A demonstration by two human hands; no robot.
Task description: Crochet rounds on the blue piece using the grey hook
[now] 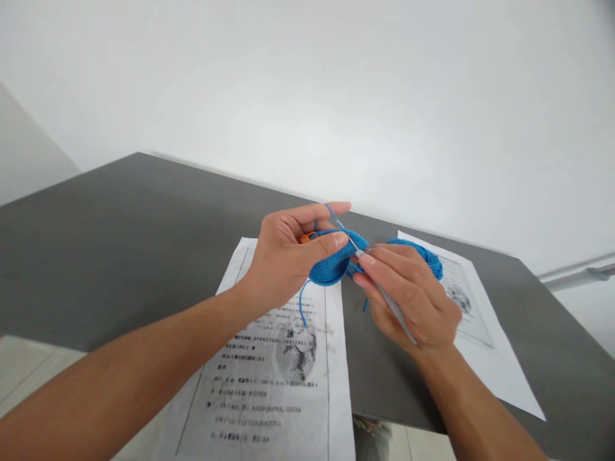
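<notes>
My left hand (293, 246) pinches a round blue crochet piece (330, 266) between thumb and fingers. Blue yarn runs over its raised index finger, and an orange stitch marker (306, 237) shows beside the thumb. In my right hand (413, 291) is a crochet hook (394, 309) with a grey handle, held like a pen. Its metal shaft crosses the top edge of the blue piece, near my left thumb. A loose yarn tail (302, 304) hangs below the work. Behind my right hand lies a blue yarn skein (425, 255), partly hidden.
A printed sheet (269, 410) with text and a picture lies under my hands and overhangs the front edge. Another printed sheet (500, 365) is at the right, beneath the skein. The dark grey table (144, 256) meets a white wall (288, 96).
</notes>
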